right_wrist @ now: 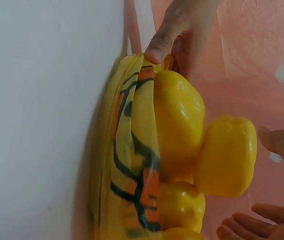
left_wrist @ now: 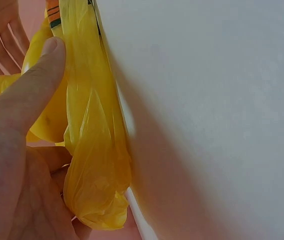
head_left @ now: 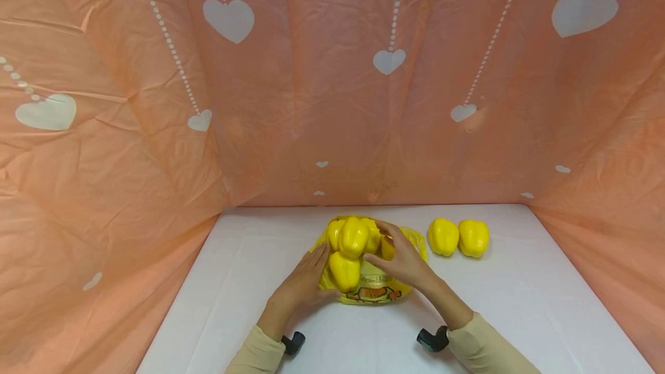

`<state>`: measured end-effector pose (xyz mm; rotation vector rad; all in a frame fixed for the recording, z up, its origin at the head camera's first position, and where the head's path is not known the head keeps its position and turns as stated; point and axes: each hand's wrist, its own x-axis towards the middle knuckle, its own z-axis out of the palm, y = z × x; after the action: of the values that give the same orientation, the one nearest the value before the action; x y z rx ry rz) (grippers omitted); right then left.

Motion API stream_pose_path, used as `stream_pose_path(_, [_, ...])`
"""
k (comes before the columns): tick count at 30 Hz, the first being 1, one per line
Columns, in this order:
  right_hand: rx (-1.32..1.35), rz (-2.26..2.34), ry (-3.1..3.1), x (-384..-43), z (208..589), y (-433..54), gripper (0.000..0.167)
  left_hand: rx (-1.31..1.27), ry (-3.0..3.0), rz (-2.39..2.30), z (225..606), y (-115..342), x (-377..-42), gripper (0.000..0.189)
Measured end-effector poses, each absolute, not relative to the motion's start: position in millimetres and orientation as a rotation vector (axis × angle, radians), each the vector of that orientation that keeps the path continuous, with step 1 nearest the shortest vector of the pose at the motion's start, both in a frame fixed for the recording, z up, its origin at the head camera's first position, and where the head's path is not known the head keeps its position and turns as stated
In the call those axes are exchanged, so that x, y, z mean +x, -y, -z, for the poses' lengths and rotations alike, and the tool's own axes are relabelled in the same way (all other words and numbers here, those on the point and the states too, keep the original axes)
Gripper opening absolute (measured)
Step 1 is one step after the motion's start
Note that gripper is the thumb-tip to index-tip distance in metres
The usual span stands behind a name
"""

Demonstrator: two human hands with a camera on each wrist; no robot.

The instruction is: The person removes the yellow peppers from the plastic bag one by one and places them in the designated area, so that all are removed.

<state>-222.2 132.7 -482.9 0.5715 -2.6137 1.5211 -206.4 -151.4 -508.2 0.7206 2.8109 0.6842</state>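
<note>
Several glossy yellow bell peppers (head_left: 345,271) are heaped on and in a yellow plastic bag (head_left: 372,299) printed with orange and black. One bell pepper (right_wrist: 226,156) rests on top of the others. My left hand (head_left: 302,283) lies along the heap's left side, fingers fairly straight against the bag. Its thumb (left_wrist: 44,77) touches the bag's near edge in the left wrist view. My right hand (head_left: 407,260) hovers at the heap's right side with fingers spread, holding nothing. In the right wrist view a gap shows between its thumb (right_wrist: 279,140) and the top pepper.
Two more yellow bell peppers (head_left: 443,237) stand side by side on the white table (head_left: 519,305), right of the bag. A peach curtain (head_left: 332,103) with white hearts hangs behind and at both sides. Black camera mounts (head_left: 433,339) are on the wrists.
</note>
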Motion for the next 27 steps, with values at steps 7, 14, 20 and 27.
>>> stream_pose_path(7, [0.543, -1.557, 2.644, -225.4, 482.3, -123.2, 0.089, 0.702, -2.809, -0.653, 507.4, 151.2, -207.3, 0.112])
stream_pose_path(14, [0.527, -1.546, 2.661, -228.4, 483.0, -118.5, 0.088, 0.708, -2.8, -0.673, 506.6, 151.8, -205.4, 0.113])
stream_pose_path(20, [0.506, -1.538, 2.685, -229.3, 482.3, -114.1, 0.089, 0.705, -2.805, -0.65, 506.6, 151.8, -205.4, 0.112])
stream_pose_path(27, [0.447, -1.512, 2.71, -231.4, 483.9, -107.9, 0.094, 0.667, -2.806, -0.606, 507.5, 151.2, -208.4, 0.113])
